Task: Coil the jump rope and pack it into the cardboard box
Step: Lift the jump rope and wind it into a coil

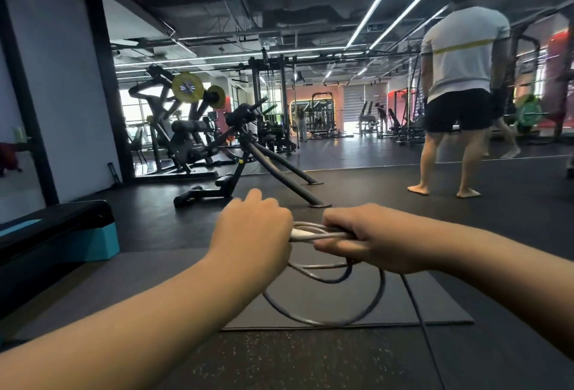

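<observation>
A grey jump rope (pixel 369 305) hangs in loose loops between my two hands, above a dark floor mat. My left hand (pixel 253 234) is closed around one end of the bundle, where a white handle shows at its fingers. My right hand (pixel 369 242) grips the gathered strands from the other side, close to the left hand. One strand trails from the loops down and to the right across the floor toward the lower edge. No cardboard box is in view.
A black and teal step platform (pixel 59 234) stands at the left. A slanted black bench frame (pixel 264 156) sits ahead. A barefoot person (pixel 459 94) in a white shirt stands at the right. Weight machines fill the background.
</observation>
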`<state>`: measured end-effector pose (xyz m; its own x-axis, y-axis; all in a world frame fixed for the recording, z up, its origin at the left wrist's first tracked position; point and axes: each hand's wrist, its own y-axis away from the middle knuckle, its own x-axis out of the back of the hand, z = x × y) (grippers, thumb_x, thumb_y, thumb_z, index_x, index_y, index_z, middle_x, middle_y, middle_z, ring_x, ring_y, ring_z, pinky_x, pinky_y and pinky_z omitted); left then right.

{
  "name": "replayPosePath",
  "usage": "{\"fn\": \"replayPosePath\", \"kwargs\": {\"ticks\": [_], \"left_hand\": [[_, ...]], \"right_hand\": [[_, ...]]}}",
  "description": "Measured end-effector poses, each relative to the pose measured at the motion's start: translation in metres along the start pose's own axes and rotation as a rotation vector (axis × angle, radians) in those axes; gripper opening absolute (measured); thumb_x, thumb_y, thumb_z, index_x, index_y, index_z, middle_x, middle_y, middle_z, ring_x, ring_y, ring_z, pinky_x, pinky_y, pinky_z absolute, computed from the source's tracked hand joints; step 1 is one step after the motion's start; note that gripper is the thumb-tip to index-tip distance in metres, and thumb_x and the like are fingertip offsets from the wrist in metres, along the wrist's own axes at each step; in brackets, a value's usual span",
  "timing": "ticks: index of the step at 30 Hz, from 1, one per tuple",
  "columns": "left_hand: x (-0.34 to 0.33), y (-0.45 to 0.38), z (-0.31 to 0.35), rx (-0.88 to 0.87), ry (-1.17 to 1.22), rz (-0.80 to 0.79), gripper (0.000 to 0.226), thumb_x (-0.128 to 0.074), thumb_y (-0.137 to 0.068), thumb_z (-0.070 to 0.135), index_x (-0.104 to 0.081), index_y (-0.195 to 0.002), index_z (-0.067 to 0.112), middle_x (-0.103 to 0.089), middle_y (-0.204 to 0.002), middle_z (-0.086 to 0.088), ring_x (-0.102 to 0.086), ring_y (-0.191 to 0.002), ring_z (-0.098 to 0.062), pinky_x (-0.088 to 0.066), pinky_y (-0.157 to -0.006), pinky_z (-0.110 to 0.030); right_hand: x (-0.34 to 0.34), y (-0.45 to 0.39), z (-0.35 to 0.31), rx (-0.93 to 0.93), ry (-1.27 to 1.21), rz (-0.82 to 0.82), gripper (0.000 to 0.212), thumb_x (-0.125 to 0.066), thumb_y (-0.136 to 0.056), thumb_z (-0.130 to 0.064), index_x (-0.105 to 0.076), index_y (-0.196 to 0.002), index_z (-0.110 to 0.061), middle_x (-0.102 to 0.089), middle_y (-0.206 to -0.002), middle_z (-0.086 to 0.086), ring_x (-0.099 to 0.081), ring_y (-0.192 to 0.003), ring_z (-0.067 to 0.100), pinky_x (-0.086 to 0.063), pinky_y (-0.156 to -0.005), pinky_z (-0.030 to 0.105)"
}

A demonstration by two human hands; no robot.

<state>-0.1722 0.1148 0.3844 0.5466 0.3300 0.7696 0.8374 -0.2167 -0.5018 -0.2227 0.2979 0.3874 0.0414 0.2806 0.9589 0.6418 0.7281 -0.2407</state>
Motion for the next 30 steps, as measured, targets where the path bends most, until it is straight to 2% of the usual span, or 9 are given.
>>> {"fn": "replayPosePath", "kwargs": {"ticks": [2, 5, 7, 12, 17, 22, 25, 27, 30], "left_hand": [[-0.004, -0.005, 0.004, -0.133, 0.095, 0.033, 0.011, -0.053, -0.092, 0.021, -0.044, -0.094, 0.026, -0.067, -0.101, 0.000, -0.059, -0.099, -0.027, -0.034, -0.071, -0.033], [-0.004, -0.010, -0.005, -0.224, 0.689, -0.234, 0.015, -0.067, -0.092, 0.021, -0.059, -0.104, 0.019, -0.074, -0.095, 0.002, -0.070, -0.085, -0.014, -0.054, -0.074, -0.033], [-0.002, -0.007, -0.008, -0.302, 0.861, -0.297, 0.021, -0.072, -0.090, 0.033, -0.064, -0.102, 0.018, -0.073, -0.084, 0.006, -0.064, -0.069, -0.005, -0.052, -0.066, -0.023], [0.006, -0.002, -0.009, -0.445, 0.536, -0.337, 0.046, -0.046, -0.084, 0.073, -0.055, -0.095, 0.029, -0.059, -0.074, 0.006, -0.056, -0.072, -0.012, -0.045, -0.067, -0.032], [0.011, 0.001, -0.035, -0.479, 0.197, -0.327, 0.056, -0.020, -0.083, 0.078, -0.046, -0.085, 0.029, -0.050, -0.069, 0.008, -0.047, -0.062, -0.005, -0.037, -0.055, -0.027], [0.004, 0.004, -0.088, -0.386, 0.239, -0.347, 0.046, -0.017, -0.088, 0.075, -0.045, -0.078, 0.041, -0.052, -0.067, 0.012, -0.049, -0.058, -0.001, -0.041, -0.059, -0.018], [-0.015, 0.010, -0.116, -0.218, 0.579, -0.272, 0.061, -0.021, -0.085, 0.082, -0.050, -0.071, 0.030, -0.049, -0.059, 0.011, -0.046, -0.051, -0.005, -0.040, -0.052, -0.018], [-0.018, 0.015, -0.115, -0.016, 1.082, -0.255, 0.062, -0.038, -0.086, 0.079, -0.048, -0.070, 0.020, -0.041, -0.055, 0.008, -0.036, -0.046, -0.008, -0.033, -0.045, -0.023], [-0.011, 0.015, -0.089, 0.233, 1.639, -0.104, 0.037, -0.044, -0.102, 0.045, -0.047, -0.086, 0.012, -0.034, -0.059, 0.002, -0.033, -0.044, -0.010, -0.033, -0.038, -0.018]], "right_hand": [[-0.001, -0.002, -0.007, 0.069, -0.025, 0.013, 0.019, -0.050, -0.102, -0.042, -0.056, -0.101, -0.024, -0.059, -0.083, -0.013, -0.050, -0.068, 0.003, -0.039, -0.063, 0.018], [0.006, 0.001, -0.007, 0.086, -0.028, 0.013, 0.018, -0.053, -0.101, -0.036, -0.062, -0.106, -0.022, -0.054, -0.074, -0.018, -0.052, -0.067, -0.009, -0.039, -0.062, 0.013], [0.009, 0.007, -0.005, 0.096, -0.044, 0.008, 0.021, -0.055, -0.099, -0.040, -0.066, -0.101, -0.022, -0.054, -0.069, -0.015, -0.052, -0.063, -0.007, -0.039, -0.060, 0.014], [0.022, 0.020, -0.004, 0.065, -0.174, -0.065, 0.048, -0.059, -0.089, -0.063, -0.068, -0.076, -0.017, -0.048, -0.056, -0.008, -0.041, -0.051, 0.003, -0.032, -0.051, 0.019], [0.051, 0.026, 0.014, -0.137, -0.294, -0.169, 0.055, -0.063, -0.078, -0.071, -0.064, -0.064, -0.018, -0.050, -0.052, -0.003, -0.050, -0.047, 0.014, -0.046, -0.052, 0.030], [0.068, 0.037, 0.054, -0.316, -0.191, -0.082, 0.059, -0.067, -0.075, -0.069, -0.048, -0.051, -0.019, -0.049, -0.048, 0.003, -0.048, -0.047, 0.021, -0.044, -0.053, 0.028], [0.069, 0.047, 0.074, -0.392, -0.212, 0.048, 0.064, -0.062, -0.077, -0.074, -0.042, -0.053, -0.018, -0.039, -0.050, 0.002, -0.039, -0.049, 0.019, -0.041, -0.061, 0.032], [0.061, 0.046, 0.074, -0.386, -0.347, 0.131, 0.059, -0.059, -0.082, -0.070, -0.043, -0.058, -0.018, -0.035, -0.055, 0.003, -0.032, -0.051, 0.019, -0.035, -0.055, 0.030], [0.041, 0.034, 0.062, -0.315, -0.756, 0.211, 0.044, -0.054, -0.095, -0.053, -0.056, -0.070, -0.017, -0.032, -0.062, 0.003, -0.028, -0.051, 0.017, -0.032, -0.045, 0.025]]}}
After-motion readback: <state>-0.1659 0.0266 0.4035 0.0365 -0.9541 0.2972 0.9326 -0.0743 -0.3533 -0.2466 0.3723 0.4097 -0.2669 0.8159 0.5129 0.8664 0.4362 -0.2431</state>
